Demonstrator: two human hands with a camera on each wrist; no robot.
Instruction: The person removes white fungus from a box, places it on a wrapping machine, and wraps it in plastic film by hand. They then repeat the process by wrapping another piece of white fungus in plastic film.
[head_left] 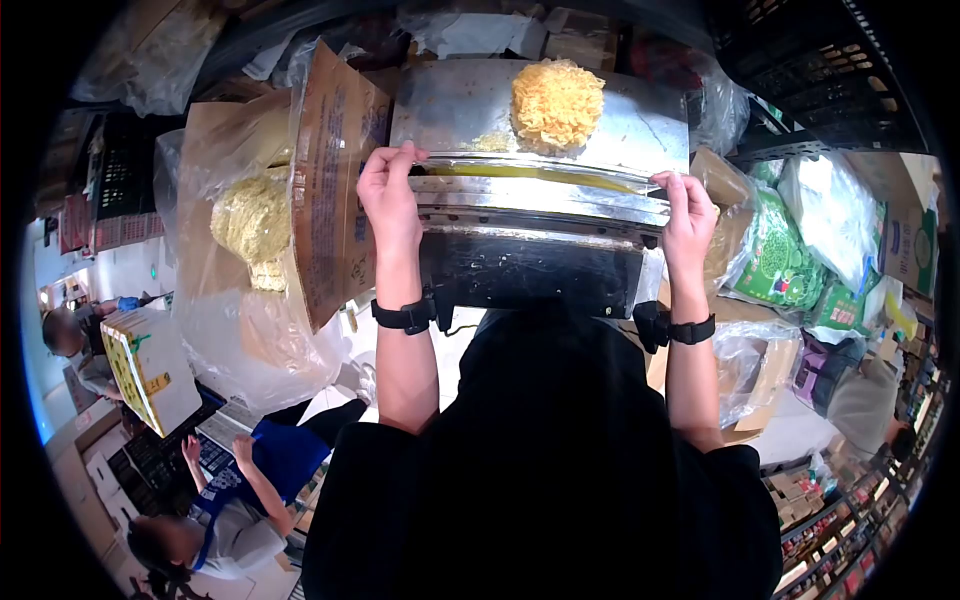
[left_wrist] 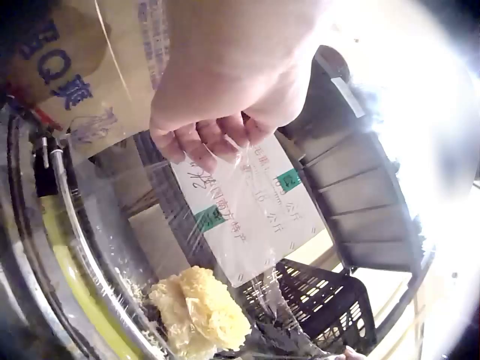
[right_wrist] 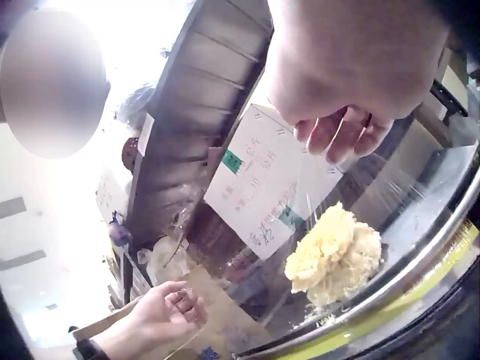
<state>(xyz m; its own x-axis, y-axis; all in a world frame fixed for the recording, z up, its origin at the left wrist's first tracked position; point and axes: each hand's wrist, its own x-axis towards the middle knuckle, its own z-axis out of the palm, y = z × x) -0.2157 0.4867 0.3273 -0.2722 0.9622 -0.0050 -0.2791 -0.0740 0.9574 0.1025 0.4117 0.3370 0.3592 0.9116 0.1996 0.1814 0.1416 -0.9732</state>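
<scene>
My left hand (head_left: 390,195) and right hand (head_left: 688,220) are raised at the two ends of a metal film-wrapping stand, pinching the edge of clear plastic film (left_wrist: 240,169). In both wrist views the film shows as shiny creases running down from the curled fingers. A yellow-green strip (head_left: 530,173) lies along the stand's slot between the hands. Beyond it, a yellow block of dried noodles (head_left: 557,103) sits on the metal plate (head_left: 450,105), with crumbs beside it. The right wrist view shows the noodle block (right_wrist: 334,255) below the right hand, with film creases close by.
An open carton (head_left: 335,190) lined with plastic stands at the left, holding more noodles (head_left: 250,222). Green printed bags (head_left: 775,250) lie at the right. Black crates (head_left: 810,70) hang over the back right. Another person (head_left: 220,530) works at the lower left.
</scene>
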